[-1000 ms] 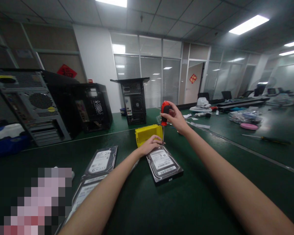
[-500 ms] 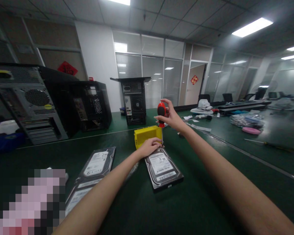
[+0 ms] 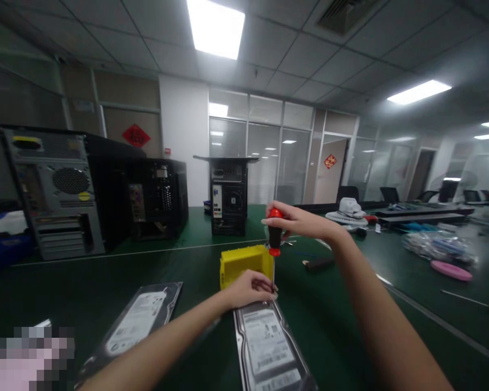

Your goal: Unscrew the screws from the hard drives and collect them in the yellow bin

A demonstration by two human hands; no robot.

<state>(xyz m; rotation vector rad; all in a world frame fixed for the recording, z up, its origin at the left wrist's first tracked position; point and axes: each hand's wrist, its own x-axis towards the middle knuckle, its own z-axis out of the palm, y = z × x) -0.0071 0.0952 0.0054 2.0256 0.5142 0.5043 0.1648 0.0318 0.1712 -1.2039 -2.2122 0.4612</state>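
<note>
My right hand (image 3: 289, 220) is closed around the red and black handle of a screwdriver (image 3: 274, 239), held upright. Its shaft runs down to the far end of a hard drive (image 3: 267, 336) that lies label up on the green table. My left hand (image 3: 250, 288) rests at that same end, its fingers bent by the screwdriver's tip; what they pinch, if anything, is too small to tell. Just behind my left hand stands a yellow plastic box (image 3: 240, 260). Another hard drive (image 3: 138, 317) lies to the left, partly behind my left forearm.
Black computer cases stand at the left (image 3: 69, 190) and in the middle (image 3: 229, 195). On the right are a dark-handled tool (image 3: 320, 264), plastic bags (image 3: 436, 247), a pink ring (image 3: 451, 270) and a long thin screwdriver (image 3: 468, 298). The lower left corner is pixelated.
The camera view has tilted up, so the table things sit lower in the picture. My right hand now wraps over the top of the screwdriver handle instead of holding it by the fingertips.
</note>
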